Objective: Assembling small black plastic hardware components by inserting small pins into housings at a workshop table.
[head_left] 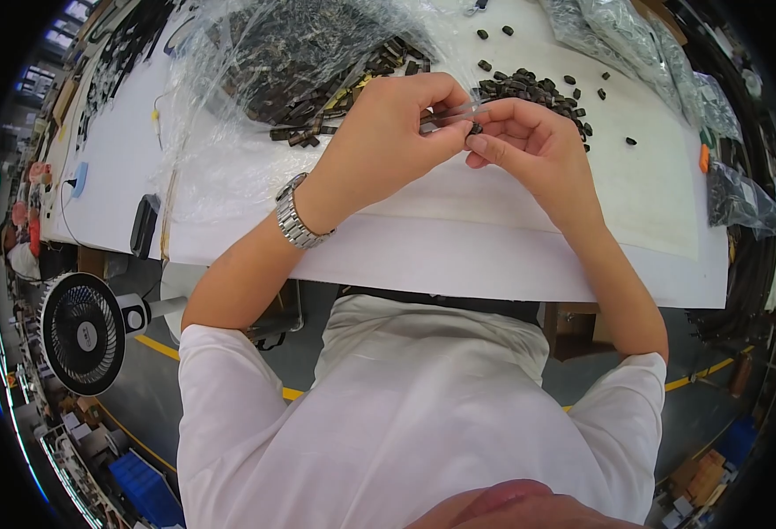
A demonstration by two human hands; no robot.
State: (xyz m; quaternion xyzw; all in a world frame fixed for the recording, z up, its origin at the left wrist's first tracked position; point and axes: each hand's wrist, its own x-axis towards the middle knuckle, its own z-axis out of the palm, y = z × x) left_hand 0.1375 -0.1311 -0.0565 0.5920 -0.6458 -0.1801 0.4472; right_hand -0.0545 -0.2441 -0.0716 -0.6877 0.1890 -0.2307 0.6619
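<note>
Above the near middle of the table my hands meet, fingertips almost touching. My left hand [388, 132], with a metal watch [295, 216] on its wrist, pinches a thin, shiny strip [452, 115] between thumb and fingers; its exact kind is unclear. A small dark piece [474, 129] sits between the thumb and fingertips of my right hand [538, 150], right beside the strip's end. Just beyond the right hand lies a pile of small dark pieces [529, 88], with several strays around it. Past the left hand, clear plastic [326, 44] covers a heap of dark brownish parts.
The white tabletop [458, 256] ends just before my body. Clear plastic bags [617, 35] lie at the far right, near an orange object [704, 158]. A black oblong object [144, 226] rests at the left edge, above a fan [84, 333].
</note>
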